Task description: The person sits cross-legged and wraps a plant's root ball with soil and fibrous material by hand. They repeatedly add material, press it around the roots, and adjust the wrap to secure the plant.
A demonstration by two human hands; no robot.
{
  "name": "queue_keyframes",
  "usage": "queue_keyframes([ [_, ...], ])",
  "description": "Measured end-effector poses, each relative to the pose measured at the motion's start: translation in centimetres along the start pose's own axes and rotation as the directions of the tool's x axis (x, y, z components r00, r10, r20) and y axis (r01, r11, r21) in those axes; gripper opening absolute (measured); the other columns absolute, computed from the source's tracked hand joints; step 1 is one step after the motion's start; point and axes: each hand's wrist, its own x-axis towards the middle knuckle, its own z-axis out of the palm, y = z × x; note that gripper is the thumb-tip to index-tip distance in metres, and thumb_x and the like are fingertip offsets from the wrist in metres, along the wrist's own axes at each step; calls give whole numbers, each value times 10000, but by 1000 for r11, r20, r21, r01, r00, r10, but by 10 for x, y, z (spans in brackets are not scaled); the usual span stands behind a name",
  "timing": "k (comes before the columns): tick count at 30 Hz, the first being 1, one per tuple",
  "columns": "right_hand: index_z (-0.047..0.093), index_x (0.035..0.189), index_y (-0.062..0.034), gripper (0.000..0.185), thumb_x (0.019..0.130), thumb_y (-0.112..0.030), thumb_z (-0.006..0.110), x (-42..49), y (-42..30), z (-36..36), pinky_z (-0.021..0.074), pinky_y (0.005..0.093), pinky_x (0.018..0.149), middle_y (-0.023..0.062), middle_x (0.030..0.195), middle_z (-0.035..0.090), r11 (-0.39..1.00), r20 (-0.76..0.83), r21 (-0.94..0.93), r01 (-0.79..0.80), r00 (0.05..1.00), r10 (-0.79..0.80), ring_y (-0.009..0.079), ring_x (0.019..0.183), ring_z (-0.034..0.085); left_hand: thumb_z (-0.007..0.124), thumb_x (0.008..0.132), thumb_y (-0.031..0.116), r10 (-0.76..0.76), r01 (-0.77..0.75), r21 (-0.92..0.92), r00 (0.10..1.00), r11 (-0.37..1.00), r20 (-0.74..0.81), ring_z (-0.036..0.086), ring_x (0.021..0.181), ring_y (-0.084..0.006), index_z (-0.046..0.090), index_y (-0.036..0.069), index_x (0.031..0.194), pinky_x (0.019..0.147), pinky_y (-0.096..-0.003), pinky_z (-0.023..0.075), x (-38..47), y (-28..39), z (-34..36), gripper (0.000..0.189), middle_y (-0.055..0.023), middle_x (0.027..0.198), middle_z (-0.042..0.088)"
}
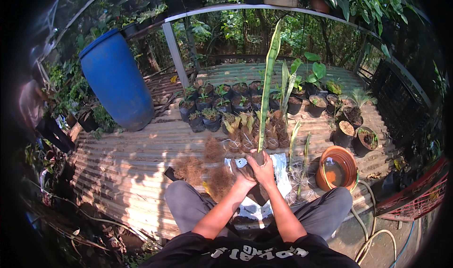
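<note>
A tall snake plant leaf [270, 80] stands upright between my two hands above my lap. Dark brown soil [260, 157] surrounds its base, and my right hand [263, 170] is wrapped around it from the right. My left hand [244, 177] cups the clump from the left and below. Under them lies a white plastic sack [282, 167] with dark soil on its near part. Loose heaps of brown coconut fibre [189, 169] are to the left. At right, smaller snake plant cuttings [293, 140] lie by pale, stringy strands [299, 177].
Several fibre-wrapped plants [235, 142] tied with white string stand ahead, before rows of black-bagged seedlings [240, 103]. An orange pot [336, 153] holding water is at right, near a hose [371, 197] and red crate [414, 200]. A blue barrel [115, 80] and a person [33, 105] are left.
</note>
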Motion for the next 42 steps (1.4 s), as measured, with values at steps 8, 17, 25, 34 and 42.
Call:
queue_keyframes([
  [8, 623, 1082, -3, 327, 806, -95, 774, -10, -5, -6, 494, 296, 884, 108, 1039, 706, 851, 241, 519, -80, 969, -55, 153, 981, 655, 197, 797, 805, -288, 287, 43, 924, 957, 252, 517, 1245, -387, 563, 122, 1276, 1086, -540, 367, 4, -4, -5, 910, -186, 1348, 552],
  [17, 631, 954, -35, 221, 801, -128, 759, -8, -7, -11, 487, 262, 727, 26, 839, 662, 984, 160, 115, -139, 980, 120, 87, 780, 605, 214, 813, 798, -216, 219, -17, 972, 976, 91, 537, 1240, -354, 588, 132, 1297, 1077, -534, 370, 9, 2, -13, 905, -150, 1339, 584],
  [25, 642, 1115, -17, 386, 803, -194, 783, -7, -18, -7, 475, 336, 877, 111, 945, 667, 987, 67, -156, 48, 997, -37, 230, 904, 642, 205, 804, 819, -139, 144, -26, 982, 989, 129, 537, 1246, -338, 581, 121, 1313, 1080, -518, 371, -5, 4, -1, 942, -147, 1351, 579],
  [34, 628, 1080, -4, 419, 726, -122, 820, -8, -13, -2, 490, 302, 814, 47, 941, 671, 991, 209, 135, -18, 978, -11, 140, 853, 618, 184, 786, 852, -191, 189, 32, 954, 982, 233, 531, 1256, -327, 563, 102, 1330, 1086, -497, 371, -17, 4, 18, 1001, -154, 1372, 561],
  [42, 626, 912, -24, 252, 753, -117, 799, -1, -2, -1, 489, 278, 714, 25, 799, 640, 994, 115, -9, -107, 987, 107, 114, 740, 599, 167, 787, 883, -110, 94, -75, 965, 993, -237, 605, 1149, -323, 594, 80, 1283, 1020, -458, 441, 11, 1, -11, 1036, -142, 1250, 642],
])
